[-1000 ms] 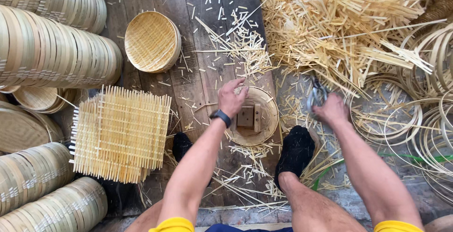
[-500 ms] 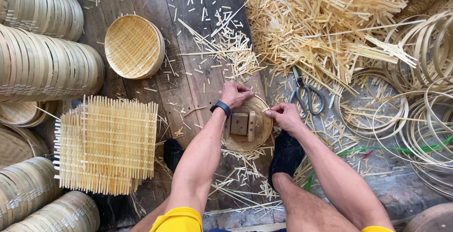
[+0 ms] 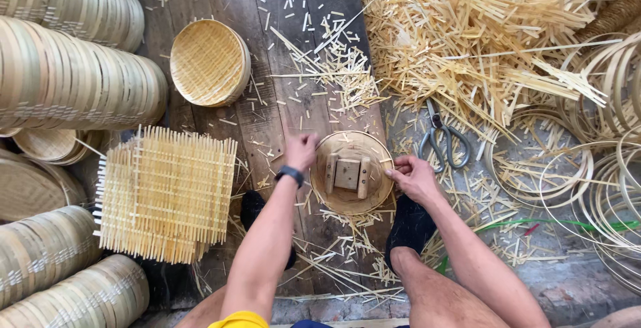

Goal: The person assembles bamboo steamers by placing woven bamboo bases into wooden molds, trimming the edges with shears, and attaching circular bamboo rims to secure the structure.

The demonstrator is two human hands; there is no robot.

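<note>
**Both hands now at the rim of the round bamboo form**

A second ago the right hand (image 3: 415, 176) lay out by the scissors (image 3: 442, 142); it has since come in to the round bamboo form (image 3: 352, 172), and the left hand (image 3: 301, 152) has slid from above the form to its left edge. The form lies flat on the wooden floor (image 3: 280, 111) between the person's dark-socked feet, a small wooden block fixed across its middle. The left hand's fingers curl against the left rim; the right hand's fingers close on the right rim, so the hands stand apart with the form between them.

Just right of the form lie the scissors, and beyond them loose bamboo hoops (image 3: 574, 174). Above and right of it spreads the pile of bamboo strips (image 3: 481, 41). Left of the form, with a narrow strip of littered floor between, sits the square woven mat (image 3: 167, 194). Up and left of the form rests a finished round basket (image 3: 208, 62), with bare planks between them. Stacks of baskets (image 3: 73, 81) line the far left.
</note>
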